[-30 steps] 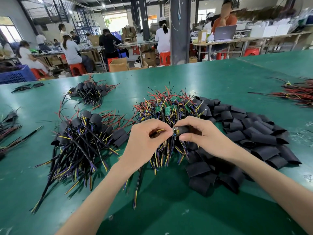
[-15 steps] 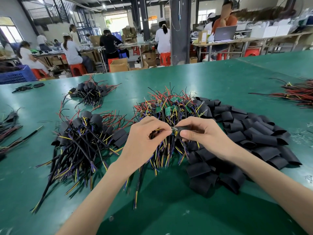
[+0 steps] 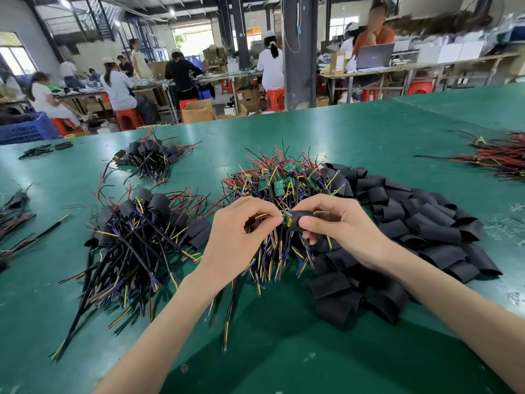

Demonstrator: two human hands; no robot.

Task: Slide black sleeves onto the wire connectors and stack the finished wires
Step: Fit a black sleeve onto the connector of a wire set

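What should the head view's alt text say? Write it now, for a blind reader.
Over a green table, the left hand pinches a wire while the right hand holds a black sleeve at its connector. A heap of loose sleeves lies to the right, a pile of sleeved wires to the left.

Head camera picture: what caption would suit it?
Left hand pinches a wire while right hand holds a black sleeve at its connector.
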